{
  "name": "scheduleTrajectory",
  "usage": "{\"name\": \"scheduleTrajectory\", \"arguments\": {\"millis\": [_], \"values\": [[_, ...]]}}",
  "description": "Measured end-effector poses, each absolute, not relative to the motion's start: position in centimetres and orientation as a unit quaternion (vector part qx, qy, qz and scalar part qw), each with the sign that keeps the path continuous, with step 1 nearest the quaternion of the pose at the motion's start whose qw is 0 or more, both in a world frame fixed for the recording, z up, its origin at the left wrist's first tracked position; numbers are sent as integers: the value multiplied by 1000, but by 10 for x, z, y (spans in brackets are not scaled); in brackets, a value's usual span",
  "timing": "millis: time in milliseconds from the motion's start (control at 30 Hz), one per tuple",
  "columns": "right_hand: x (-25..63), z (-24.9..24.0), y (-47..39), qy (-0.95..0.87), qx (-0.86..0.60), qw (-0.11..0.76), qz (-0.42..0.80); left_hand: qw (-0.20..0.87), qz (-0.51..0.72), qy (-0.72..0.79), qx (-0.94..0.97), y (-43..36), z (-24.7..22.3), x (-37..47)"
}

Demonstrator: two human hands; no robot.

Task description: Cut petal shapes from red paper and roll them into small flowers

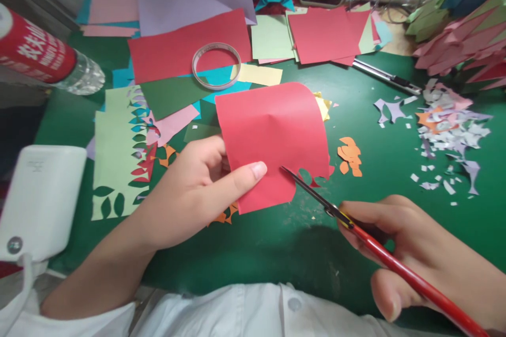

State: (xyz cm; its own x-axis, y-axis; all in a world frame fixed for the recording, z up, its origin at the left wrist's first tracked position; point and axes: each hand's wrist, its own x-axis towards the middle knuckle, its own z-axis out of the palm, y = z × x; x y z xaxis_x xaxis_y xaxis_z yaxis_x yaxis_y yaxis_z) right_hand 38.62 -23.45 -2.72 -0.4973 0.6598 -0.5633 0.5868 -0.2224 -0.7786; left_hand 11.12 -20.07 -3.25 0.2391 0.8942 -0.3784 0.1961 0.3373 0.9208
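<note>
Bowing smoothly above the green counter (253, 258), thin red paper (272, 131) with a notched edge meets pointed metal scissors (381, 251), glossy and red-handled; the left hand (190, 192) grip clamps the paper between thumb and fingers, the right hand (419, 237) grip curls around the scissors.

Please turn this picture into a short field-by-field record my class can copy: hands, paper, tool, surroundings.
Left hand: grips red sheet, thumb on top
Right hand: holds red-handled scissors
Sheet: curled at upper right, notched at lower right
Blades: tips over the sheet
Left side: pale green sheet
Right side: orange pieces, paper scraps
</note>
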Motion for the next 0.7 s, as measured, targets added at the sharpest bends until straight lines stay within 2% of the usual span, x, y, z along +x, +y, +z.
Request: {"name": "scheduleTrajectory", "arguments": {"millis": [300,700], "values": [[388,-31,-234,-612,-498,36,614,649,283,515,483,-195,-24,121],[387,-35,-235,-598,-479,53,640,600,273,546,517,-200,-34,115]]}}
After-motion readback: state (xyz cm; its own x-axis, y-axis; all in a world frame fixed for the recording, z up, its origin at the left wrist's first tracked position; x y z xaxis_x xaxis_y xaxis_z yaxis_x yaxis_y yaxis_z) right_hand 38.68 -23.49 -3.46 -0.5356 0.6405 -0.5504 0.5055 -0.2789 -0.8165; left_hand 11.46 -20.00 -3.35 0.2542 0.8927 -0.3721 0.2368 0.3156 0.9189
